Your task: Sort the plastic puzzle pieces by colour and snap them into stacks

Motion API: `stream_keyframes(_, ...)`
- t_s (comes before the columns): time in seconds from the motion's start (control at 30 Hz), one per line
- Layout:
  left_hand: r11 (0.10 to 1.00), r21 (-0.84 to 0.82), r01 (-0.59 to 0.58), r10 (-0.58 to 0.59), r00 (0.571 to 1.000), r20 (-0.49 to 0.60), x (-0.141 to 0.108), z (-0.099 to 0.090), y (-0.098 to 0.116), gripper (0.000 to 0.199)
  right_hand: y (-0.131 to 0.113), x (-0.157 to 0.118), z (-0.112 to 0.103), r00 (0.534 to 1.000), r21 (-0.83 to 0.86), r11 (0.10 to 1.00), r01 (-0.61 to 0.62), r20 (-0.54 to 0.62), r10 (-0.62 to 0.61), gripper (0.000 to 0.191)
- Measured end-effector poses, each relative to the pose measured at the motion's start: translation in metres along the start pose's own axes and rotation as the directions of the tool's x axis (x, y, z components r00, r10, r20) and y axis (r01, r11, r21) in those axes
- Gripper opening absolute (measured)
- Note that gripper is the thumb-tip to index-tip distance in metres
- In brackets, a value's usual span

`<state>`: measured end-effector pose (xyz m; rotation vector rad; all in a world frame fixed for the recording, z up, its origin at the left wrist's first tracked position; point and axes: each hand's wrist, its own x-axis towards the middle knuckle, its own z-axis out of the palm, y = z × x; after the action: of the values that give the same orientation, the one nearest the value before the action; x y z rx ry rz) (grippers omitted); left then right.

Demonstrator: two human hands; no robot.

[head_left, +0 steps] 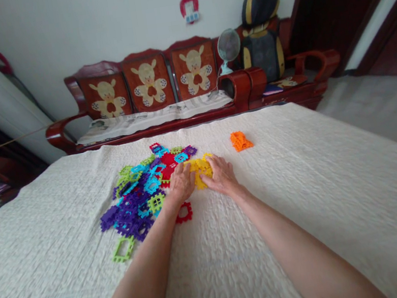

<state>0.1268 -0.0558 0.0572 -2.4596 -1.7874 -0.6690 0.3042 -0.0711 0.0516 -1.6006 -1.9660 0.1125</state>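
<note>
Several yellow interlocking plastic building pieces [200, 167] lie bunched together on the cream quilted cover [305, 212]. My left hand [183, 183] is curled against their left side, and my right hand [222, 175] grips them from the right, thumb and fingers around the edge. Parts of the yellow pieces are hidden under the fingers. Left of my hands spreads a loose pile of purple, blue, green and red pieces [133, 213]. A red frame-shaped piece [184, 212] lies just below my left wrist.
A small orange stack of pieces [241, 141] sits apart at the right. One green frame piece [123, 250] lies at the near edge of the pile. Beyond the covered surface stand a wooden sofa [143, 127] with bear-patterned cushions, a fan [228, 46] and an armchair [323, 63].
</note>
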Motion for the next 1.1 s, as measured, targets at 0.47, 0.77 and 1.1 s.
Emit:
stream_keyframes(0.47, 0.971, -0.216, -0.098, 0.093, 0.995, -0.033, 0.000, 0.018, -0.002, 0.041, -0.002, 0.001, -0.004, 0.999, 0.010, 0.999, -0.034, 0.026, 0.034, 0.055)
stream_keyframes(0.77, 0.908, -0.392, -0.149, 0.134, 0.989, -0.066, 0.002, 0.022, -0.009, 0.042, 0.006, 0.006, -0.005, 1.000, 0.047, 0.998, -0.028, -0.010, 0.028, 0.038)
stream_keyframes(1.1, 0.942, -0.323, -0.087, 0.057, 0.993, -0.101, 0.002, 0.025, -0.010, 0.045, 0.013, 0.007, 0.001, 0.994, 0.167, 0.983, 0.076, -0.085, -0.062, 0.033)
